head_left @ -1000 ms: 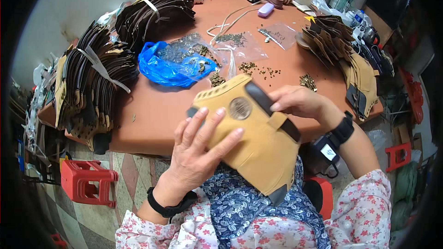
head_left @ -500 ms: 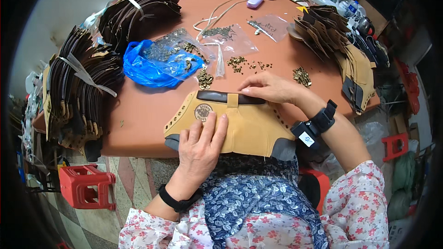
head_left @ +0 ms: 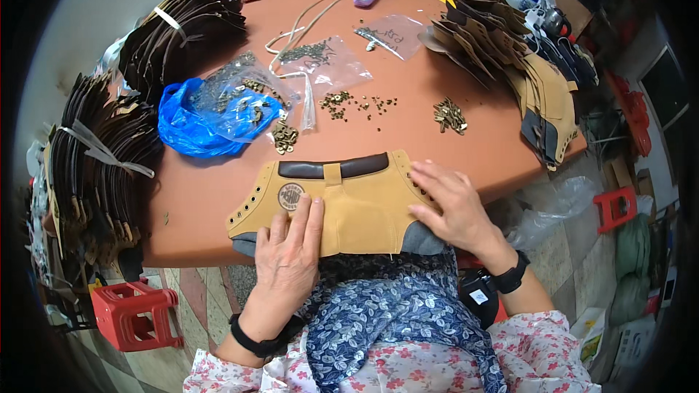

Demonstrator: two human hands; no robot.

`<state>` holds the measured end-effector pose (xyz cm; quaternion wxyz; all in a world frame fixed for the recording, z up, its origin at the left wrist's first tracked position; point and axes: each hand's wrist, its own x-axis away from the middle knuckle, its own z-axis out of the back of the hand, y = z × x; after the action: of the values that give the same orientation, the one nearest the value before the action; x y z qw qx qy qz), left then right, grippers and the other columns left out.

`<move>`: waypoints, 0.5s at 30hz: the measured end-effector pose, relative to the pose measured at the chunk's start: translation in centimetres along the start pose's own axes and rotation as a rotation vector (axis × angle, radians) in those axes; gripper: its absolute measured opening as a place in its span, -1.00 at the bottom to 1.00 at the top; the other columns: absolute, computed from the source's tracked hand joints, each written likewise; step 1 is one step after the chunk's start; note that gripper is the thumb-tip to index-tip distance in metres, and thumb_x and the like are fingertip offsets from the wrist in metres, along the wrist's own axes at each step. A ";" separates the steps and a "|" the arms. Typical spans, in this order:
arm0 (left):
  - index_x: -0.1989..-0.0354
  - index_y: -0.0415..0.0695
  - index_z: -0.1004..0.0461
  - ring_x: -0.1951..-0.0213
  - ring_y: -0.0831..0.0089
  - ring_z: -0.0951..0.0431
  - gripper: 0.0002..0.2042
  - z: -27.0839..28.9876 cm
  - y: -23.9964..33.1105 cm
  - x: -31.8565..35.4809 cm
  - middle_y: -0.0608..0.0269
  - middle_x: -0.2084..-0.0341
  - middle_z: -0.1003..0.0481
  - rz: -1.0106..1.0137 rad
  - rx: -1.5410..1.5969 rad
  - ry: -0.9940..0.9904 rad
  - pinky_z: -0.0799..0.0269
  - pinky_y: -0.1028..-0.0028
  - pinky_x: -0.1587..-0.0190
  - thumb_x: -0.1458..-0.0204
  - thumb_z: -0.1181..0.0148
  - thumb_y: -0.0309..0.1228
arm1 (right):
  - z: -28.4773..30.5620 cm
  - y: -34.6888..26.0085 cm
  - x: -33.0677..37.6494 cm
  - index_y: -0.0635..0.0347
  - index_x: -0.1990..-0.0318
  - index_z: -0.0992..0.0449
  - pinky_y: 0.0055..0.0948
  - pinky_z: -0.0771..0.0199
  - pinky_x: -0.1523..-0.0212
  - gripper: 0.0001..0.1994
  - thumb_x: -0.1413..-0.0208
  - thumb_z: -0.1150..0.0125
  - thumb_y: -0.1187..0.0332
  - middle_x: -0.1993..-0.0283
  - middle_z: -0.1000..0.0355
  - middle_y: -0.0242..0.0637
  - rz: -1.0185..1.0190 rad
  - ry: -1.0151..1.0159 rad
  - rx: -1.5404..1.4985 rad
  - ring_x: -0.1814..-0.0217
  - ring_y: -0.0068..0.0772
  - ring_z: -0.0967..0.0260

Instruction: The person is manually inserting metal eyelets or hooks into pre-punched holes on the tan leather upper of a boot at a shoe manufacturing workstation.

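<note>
A tan shoe upper lies flat at the table's near edge. It has a dark brown padded collar, a tan pull tab, a round dark stamp, grey corners and eyelets down both slanted sides. My left hand rests on its left part, fingers stretched out just below the stamp. My right hand is open at the right side, fingers spread over the edge and covering some of the eyelets there. Beyond the upper lie small brass eyelets and two heaps of brass lace hooks, one heap left, the other right.
Bundled dark uppers stand at the left, with another bundle behind. A stack of tan uppers overhangs the right edge. A blue bag and clear bags of hardware lie mid-table. A red stool stands below left.
My right hand has moved from the collar down to the upper's right eyelet edge, its fingers spreading. My left hand stays on the upper. The whole view has shifted slightly.
</note>
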<state>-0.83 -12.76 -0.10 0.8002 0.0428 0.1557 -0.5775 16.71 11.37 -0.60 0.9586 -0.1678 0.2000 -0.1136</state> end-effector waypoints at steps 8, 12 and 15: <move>-0.35 -0.22 -0.24 -0.34 -0.04 -0.21 -0.02 5.5 0.9 -3.7 -0.04 -0.30 -0.27 -0.091 0.279 -0.248 -0.13 0.02 -0.32 0.12 -0.30 0.28 | -1.4 0.5 0.8 0.07 -0.26 -0.44 -0.02 -0.07 -0.38 -0.47 -0.19 -0.23 0.04 -0.36 -0.34 -0.31 -0.030 -0.030 0.119 -0.45 -0.18 -0.18; -0.39 -0.22 -0.18 -0.45 -0.13 -0.02 0.04 2.7 3.7 -6.4 -0.10 -0.39 -0.14 -0.350 0.361 -0.280 0.02 -0.06 -0.41 0.18 -0.35 0.26 | -2.0 0.4 0.8 0.06 -0.26 -0.44 -0.02 -0.06 -0.39 -0.47 -0.18 -0.24 0.05 -0.36 -0.34 -0.32 -0.027 0.002 0.113 -0.46 -0.19 -0.18; -0.41 -0.23 -0.13 -0.45 -0.17 -0.01 0.10 0.7 4.0 -7.5 -0.10 -0.40 -0.12 -0.320 0.248 -0.310 0.05 -0.07 -0.43 0.25 -0.42 0.23 | -2.1 0.4 0.7 0.07 -0.25 -0.45 -0.01 -0.07 -0.39 -0.48 -0.18 -0.25 0.07 -0.36 -0.34 -0.31 -0.022 0.033 0.110 -0.46 -0.18 -0.18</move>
<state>0.92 -4.78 2.32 0.7016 0.0265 -0.0359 -0.7112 16.52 10.99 -2.76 0.9616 -0.1152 0.2075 -0.1377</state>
